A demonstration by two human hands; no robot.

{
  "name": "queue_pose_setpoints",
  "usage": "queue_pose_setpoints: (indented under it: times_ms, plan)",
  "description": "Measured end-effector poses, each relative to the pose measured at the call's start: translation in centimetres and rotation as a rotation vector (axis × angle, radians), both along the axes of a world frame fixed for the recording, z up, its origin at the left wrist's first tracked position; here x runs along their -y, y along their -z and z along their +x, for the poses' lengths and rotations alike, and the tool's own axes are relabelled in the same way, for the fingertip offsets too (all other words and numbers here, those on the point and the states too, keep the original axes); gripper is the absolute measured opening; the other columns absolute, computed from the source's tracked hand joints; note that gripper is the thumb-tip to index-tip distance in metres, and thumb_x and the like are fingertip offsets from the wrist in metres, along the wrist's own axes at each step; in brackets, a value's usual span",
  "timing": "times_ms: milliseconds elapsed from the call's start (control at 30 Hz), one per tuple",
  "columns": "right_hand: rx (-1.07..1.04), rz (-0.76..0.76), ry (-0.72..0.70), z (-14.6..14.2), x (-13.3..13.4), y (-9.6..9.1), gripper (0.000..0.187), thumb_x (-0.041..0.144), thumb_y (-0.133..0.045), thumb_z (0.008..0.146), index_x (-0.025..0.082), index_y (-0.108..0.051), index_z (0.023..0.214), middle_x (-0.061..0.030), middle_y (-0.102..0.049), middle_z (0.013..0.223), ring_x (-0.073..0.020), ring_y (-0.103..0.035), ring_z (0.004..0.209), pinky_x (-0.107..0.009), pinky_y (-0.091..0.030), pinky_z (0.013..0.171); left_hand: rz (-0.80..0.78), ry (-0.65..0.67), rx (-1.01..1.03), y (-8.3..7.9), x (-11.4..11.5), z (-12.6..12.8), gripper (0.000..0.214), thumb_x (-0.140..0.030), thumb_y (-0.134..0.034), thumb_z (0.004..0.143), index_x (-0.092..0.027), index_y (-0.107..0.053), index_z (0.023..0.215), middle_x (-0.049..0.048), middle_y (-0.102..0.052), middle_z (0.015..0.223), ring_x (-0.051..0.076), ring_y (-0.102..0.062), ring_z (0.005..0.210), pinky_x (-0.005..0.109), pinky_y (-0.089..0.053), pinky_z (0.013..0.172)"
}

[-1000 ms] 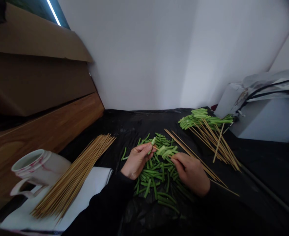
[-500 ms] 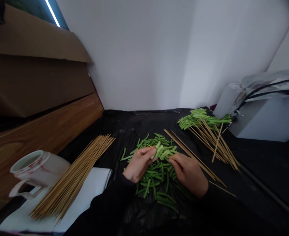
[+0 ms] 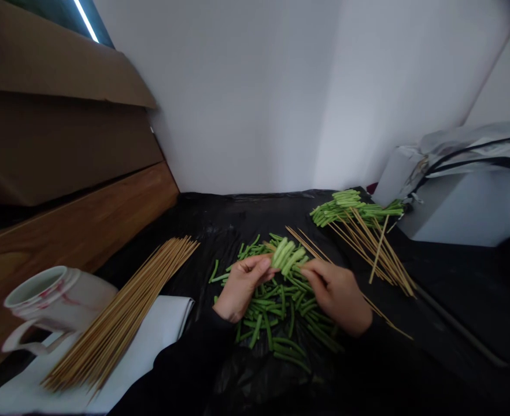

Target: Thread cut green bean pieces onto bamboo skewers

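Note:
Between my two hands is a row of cut green bean pieces, lying side by side on a bamboo skewer that is mostly hidden. My left hand pinches the left end of this row with thumb and forefinger. At the other end, my right hand is closed around the skewer, its fingers partly hidden. Below both hands spreads a loose pile of cut green beans. A few bare skewers lie beside and partly under my right hand.
A thick bundle of skewers rests on white paper at left, near a mug. Filled skewers of beans lie at the back right, before a white box. Black plastic sheeting covers the table.
Both hands have risen slightly, and the bean row now faces me more broadly, its pieces standing more upright. My view has shifted a little; the grips look the same.

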State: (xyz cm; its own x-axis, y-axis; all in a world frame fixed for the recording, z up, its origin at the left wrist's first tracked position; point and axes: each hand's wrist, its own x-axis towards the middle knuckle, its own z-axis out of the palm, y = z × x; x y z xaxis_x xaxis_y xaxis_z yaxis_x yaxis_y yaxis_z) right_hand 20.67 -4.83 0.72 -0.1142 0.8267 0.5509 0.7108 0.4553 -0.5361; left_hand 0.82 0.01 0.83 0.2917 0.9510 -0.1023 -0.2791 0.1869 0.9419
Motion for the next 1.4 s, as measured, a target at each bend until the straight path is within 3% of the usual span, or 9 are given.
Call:
queue_pose_setpoints:
  times_ms: [100,167,333,567,800,1000,1200,1400]
  plan:
    - [-0.145,0.009,0.247,1.7,-0.5,-0.9,0.019,0.033,-0.049,0.089,0.021,-0.062,0.082,0.0028,-0.060,0.065,-0.0113,-0.055,0.058,-0.023,-0.038,0.058,-0.018,0.014,0.029,-0.2,-0.1,-0.1,0.037,-0.039,-0.070,0.075,-0.015,-0.070,0.103,0.0122,-0.071,0.103,0.021,-0.066,0.093,0.032,-0.048,0.085]
    - [-0.177,-0.013,0.303,2.4,-0.8,-1.0,0.018,0.035,-0.051,0.087,0.021,-0.062,0.082,0.0032,-0.060,0.064,-0.0115,-0.054,0.056,-0.023,-0.038,0.056,-0.021,0.012,0.021,-0.3,-0.1,-0.2,0.037,-0.040,-0.068,0.077,-0.013,-0.070,0.102,0.0132,-0.071,0.102,0.021,-0.066,0.093,0.032,-0.048,0.084]
    - [-0.006,-0.063,0.217,2.0,-1.4,0.3,0.017,0.029,-0.050,0.084,0.021,-0.055,0.070,0.0020,-0.059,0.063,-0.0120,-0.052,0.056,-0.023,-0.036,0.056,-0.021,0.029,-0.006,-0.2,-0.1,0.0,0.036,-0.043,-0.065,0.079,-0.012,-0.071,0.097,0.0120,-0.073,0.093,0.019,-0.067,0.085,0.030,-0.049,0.080]
    - [0.123,-0.123,0.202,1.6,-2.1,2.4,0.006,0.019,-0.049,0.077,0.022,-0.050,0.072,0.0008,-0.058,0.067,-0.0144,-0.055,0.063,-0.024,-0.035,0.060,-0.042,0.035,0.004,-0.3,-0.1,0.0,0.035,-0.043,-0.065,0.079,-0.012,-0.072,0.093,0.0100,-0.073,0.088,0.016,-0.067,0.080,0.027,-0.049,0.076]
    - [0.223,-0.240,0.217,1.6,-2.1,3.1,0.007,0.017,-0.049,0.077,0.023,-0.046,0.076,0.0005,-0.057,0.069,-0.0163,-0.056,0.069,-0.025,-0.033,0.061,-0.027,0.056,-0.002,-0.2,-0.1,-0.1,0.032,-0.041,-0.063,0.081,-0.013,-0.072,0.093,0.0086,-0.073,0.087,0.014,-0.066,0.078,0.024,-0.049,0.074]
    - [0.092,-0.134,0.222,1.5,-1.7,1.8,0.009,0.019,-0.049,0.081,0.022,-0.051,0.073,0.0011,-0.059,0.069,-0.0144,-0.056,0.066,-0.024,-0.036,0.062,0.010,0.059,-0.030,-0.1,-0.1,-0.1,0.027,-0.037,-0.068,0.078,-0.014,-0.074,0.090,0.0077,-0.073,0.086,0.014,-0.065,0.077,0.024,-0.049,0.075]
    - [-0.083,0.019,0.171,0.0,0.1,-1.2,0.011,0.026,-0.052,0.086,0.022,-0.059,0.078,0.0019,-0.063,0.071,-0.0110,-0.056,0.062,-0.021,-0.040,0.061,0.216,0.092,-0.246,-0.2,0.5,0.5,0.025,-0.032,-0.077,0.067,-0.015,-0.076,0.085,0.0072,-0.074,0.081,0.017,-0.065,0.074,0.028,-0.049,0.074]
    - [-0.063,0.057,0.049,-1.8,0.9,-0.7,0.016,0.024,-0.048,0.088,0.022,-0.059,0.077,-0.0001,-0.064,0.073,-0.0126,-0.059,0.066,-0.021,-0.043,0.064,0.222,0.095,-0.190,-0.1,0.7,0.8,0.024,-0.032,-0.077,0.066,-0.016,-0.076,0.085,0.0063,-0.074,0.081,0.020,-0.066,0.075,0.032,-0.049,0.076]
